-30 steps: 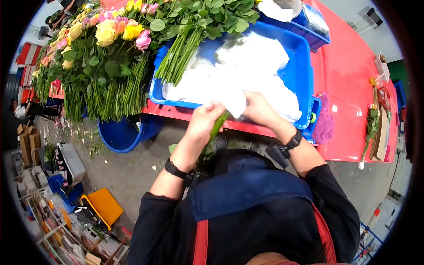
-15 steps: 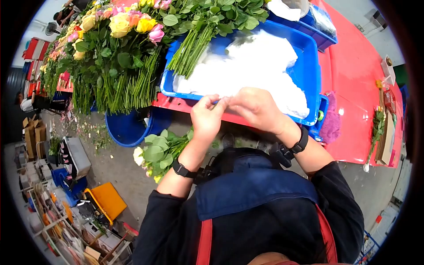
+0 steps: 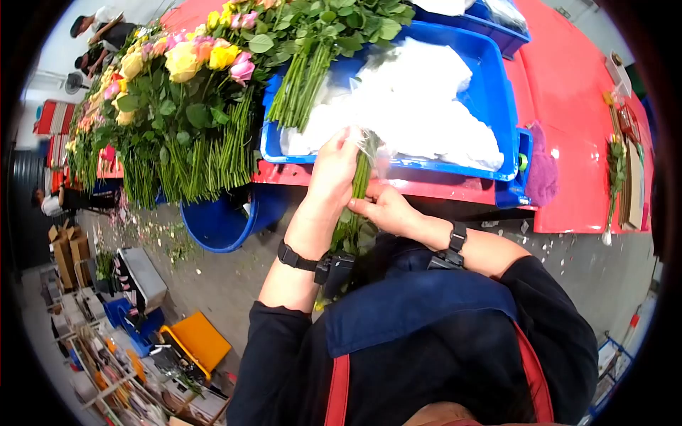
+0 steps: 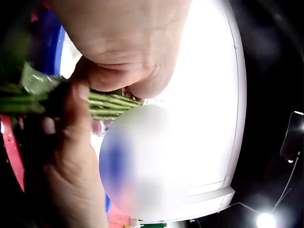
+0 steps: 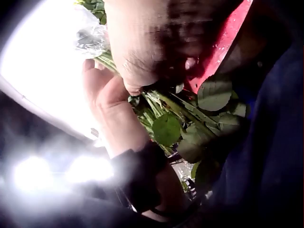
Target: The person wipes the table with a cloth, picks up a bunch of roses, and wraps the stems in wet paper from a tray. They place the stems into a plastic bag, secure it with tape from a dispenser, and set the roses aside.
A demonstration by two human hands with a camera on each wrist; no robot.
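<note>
A bunch of flowers stands between the hands, its green stem ends pointing away from the body. Clear plastic film wraps the stem ends. My left hand holds the wrapped end from the left side. Lower down, my right hand grips the stems, its thumb across them. In the right wrist view, leaves spread out below the right hand. The left wrist view has the stems passing between both hands. The blooms are mostly hidden by the forearm and apron.
Just beyond the hands, a blue tray holds white wads. Cut stems lie over its left corner. Many roses pile up on the red table at left. A blue bucket stands below. A purple cloth lies at right.
The white piece between the hands at first is no longer visible there. The bunch has swung from pointing left to lying under the forearm. My right hand has moved down the stems toward the body.
</note>
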